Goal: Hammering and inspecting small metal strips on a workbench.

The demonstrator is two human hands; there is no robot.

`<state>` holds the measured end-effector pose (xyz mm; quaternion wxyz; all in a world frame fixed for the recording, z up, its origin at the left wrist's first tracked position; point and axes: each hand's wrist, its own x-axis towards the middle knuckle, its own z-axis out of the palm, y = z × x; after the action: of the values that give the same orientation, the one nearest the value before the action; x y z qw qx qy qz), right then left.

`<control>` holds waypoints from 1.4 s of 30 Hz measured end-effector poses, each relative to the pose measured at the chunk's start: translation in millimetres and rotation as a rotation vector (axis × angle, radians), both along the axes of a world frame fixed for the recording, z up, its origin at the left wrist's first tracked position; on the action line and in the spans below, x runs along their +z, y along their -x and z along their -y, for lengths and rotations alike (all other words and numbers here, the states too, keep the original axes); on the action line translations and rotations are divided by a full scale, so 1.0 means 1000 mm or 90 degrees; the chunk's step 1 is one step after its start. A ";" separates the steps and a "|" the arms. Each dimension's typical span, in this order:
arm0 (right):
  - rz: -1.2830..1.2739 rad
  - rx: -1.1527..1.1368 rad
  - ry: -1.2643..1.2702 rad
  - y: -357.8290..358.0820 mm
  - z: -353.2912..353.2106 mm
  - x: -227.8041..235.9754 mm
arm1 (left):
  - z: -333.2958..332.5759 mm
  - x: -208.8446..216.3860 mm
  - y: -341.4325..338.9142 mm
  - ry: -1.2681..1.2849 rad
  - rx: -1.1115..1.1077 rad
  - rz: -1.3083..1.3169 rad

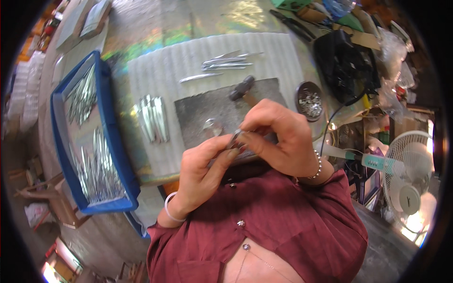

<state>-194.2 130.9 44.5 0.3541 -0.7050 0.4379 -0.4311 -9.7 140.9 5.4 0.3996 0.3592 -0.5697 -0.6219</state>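
Note:
My left hand [203, 165] and my right hand [283, 141] meet over the near edge of a dark metal plate [193, 115]. Both pinch a small silver metal piece [234, 138] between thumb and fingers; most of it is covered, so its exact kind is unclear. A hammer [243, 88] lies on the plate just beyond my right hand, its handle partly hidden. Close to my left fingers, a small shiny clear or silver item [212, 126] rests on the plate. A dark round bowl [299, 96] of small metal parts stands to the right.
Slim pointed silver pieces lie in a loose pile [226, 62] and a neat row [152, 119] on white foam sheeting [141, 70]. More fill a blue tray [113, 165] at left. Pliers [292, 24], a black bag-like object [344, 66] and a fan [406, 174] occupy the right.

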 end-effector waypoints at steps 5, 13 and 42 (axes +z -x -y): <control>0.341 0.018 -0.286 -0.014 -0.011 -0.007 | -0.002 -0.004 -0.001 -0.018 0.006 -0.064; 0.206 0.108 -0.258 -0.004 -0.006 -0.019 | -0.007 -0.009 -0.007 -0.103 -0.019 -0.090; 0.069 -0.055 -0.094 -0.022 -0.011 -0.022 | -0.002 -0.012 -0.007 0.019 0.035 -0.068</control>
<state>-172.3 141.8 22.4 0.4092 -0.6330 0.4785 -0.4504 -2.6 142.9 -6.2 0.4516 0.3348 -0.5465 -0.6208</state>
